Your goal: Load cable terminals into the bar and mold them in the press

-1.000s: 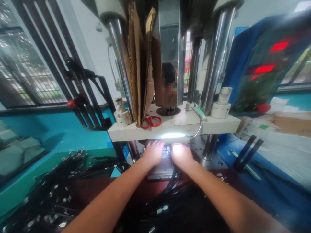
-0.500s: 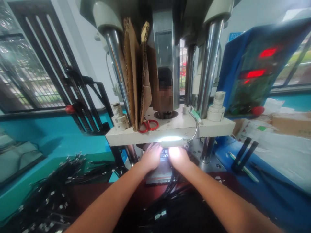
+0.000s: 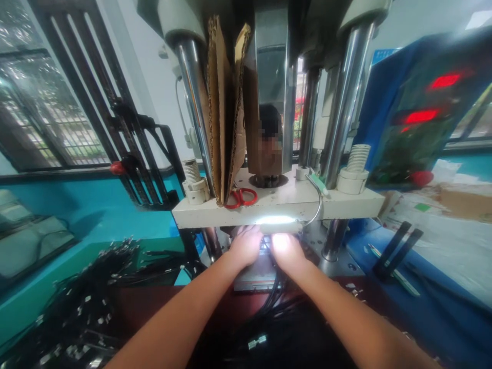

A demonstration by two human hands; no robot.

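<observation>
Both my hands reach in under the white press plate (image 3: 307,207), close to a bright lamp (image 3: 277,221). My left hand (image 3: 247,247) is on the left of a metal mould block (image 3: 251,282), its fingers mostly hidden beneath the plate. Across a narrow gap, my right hand (image 3: 286,251) is washed out by glare at its fingers. Black cables (image 3: 273,292) run from between the hands down toward me. What either hand grips cannot be made out.
Red-handled scissors (image 3: 241,197) and folded cardboard (image 3: 226,118) stand on the plate between steel columns. Heaped black cables (image 3: 88,302) fill the left side. On the right are a blue control box (image 3: 392,102) with red displays and a blue table (image 3: 434,323).
The whole view has shifted, so the press and my hands appear slightly farther right. Both hands stay at the mould under the lamp, with little visible movement.
</observation>
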